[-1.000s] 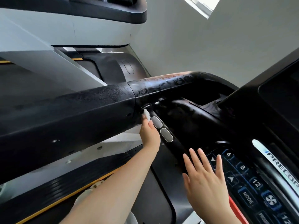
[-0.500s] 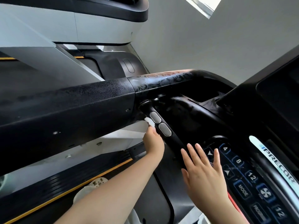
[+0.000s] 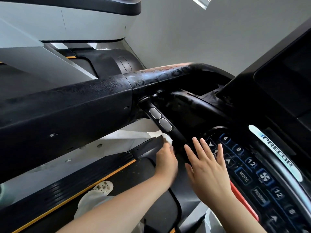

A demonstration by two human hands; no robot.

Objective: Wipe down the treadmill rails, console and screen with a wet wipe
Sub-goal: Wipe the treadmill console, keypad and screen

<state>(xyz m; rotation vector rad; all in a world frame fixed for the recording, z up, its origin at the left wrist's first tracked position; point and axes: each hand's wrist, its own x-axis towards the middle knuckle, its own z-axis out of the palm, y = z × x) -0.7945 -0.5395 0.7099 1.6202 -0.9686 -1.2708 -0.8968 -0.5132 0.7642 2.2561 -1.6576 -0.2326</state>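
Observation:
My left hand (image 3: pixel 165 158) grips a small wad of white wet wipe (image 3: pixel 167 139) and presses it against the black inner handlebar (image 3: pixel 170 132), just below its two grey oval sensor pads (image 3: pixel 159 119). My right hand (image 3: pixel 207 167) hovers flat with straight, spread fingers beside the console keypad (image 3: pixel 249 167); whether it touches the console is unclear. The thick black side rail (image 3: pixel 67 111) crosses the left half of the view and shows wet streaks near its bend (image 3: pixel 168 73). The dark screen (image 3: pixel 286 76) sits at the upper right.
A neighbouring treadmill with a white console housing (image 3: pixel 67 26) stands beyond the rail. Below lies the belt deck with its orange-edged side strip (image 3: pixel 84 187) and my white shoe (image 3: pixel 102 187). A red safety strip (image 3: pixel 242 199) runs along the console's near edge. Grey wall behind.
My left hand has slid the wipe down the inner handlebar, from above the sensor pads to below them. My right hand kept its flat pose near the keypad.

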